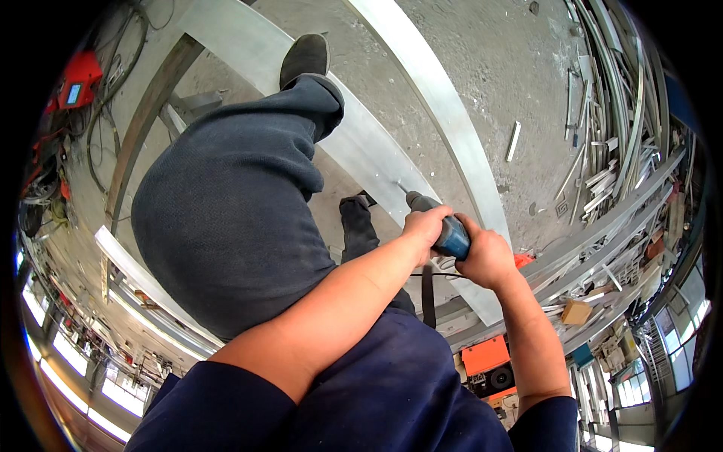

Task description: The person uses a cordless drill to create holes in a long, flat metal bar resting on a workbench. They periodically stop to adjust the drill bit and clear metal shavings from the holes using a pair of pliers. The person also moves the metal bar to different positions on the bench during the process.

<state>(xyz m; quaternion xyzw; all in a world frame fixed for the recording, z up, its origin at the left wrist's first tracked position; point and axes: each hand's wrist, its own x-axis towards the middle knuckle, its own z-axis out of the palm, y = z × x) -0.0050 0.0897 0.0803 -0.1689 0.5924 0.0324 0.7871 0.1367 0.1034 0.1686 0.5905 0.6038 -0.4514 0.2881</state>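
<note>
Both of my hands grip a blue power drill (449, 235). My left hand (425, 226) wraps the front of its body, and my right hand (487, 258) holds the rear by the handle. The drill's bit (403, 189) touches a long pale aluminium profile (361, 151) lying across the concrete floor. My left leg in dark trousers is raised, with its black shoe (305, 59) planted on that profile. My other foot (357, 207) stands on the floor beside the profile.
A second aluminium profile (444, 105) runs parallel on the right. A heap of metal offcuts (614, 113) lies at the right. An orange machine (486, 358) sits below my right arm. A red device with cables (75, 87) lies at upper left.
</note>
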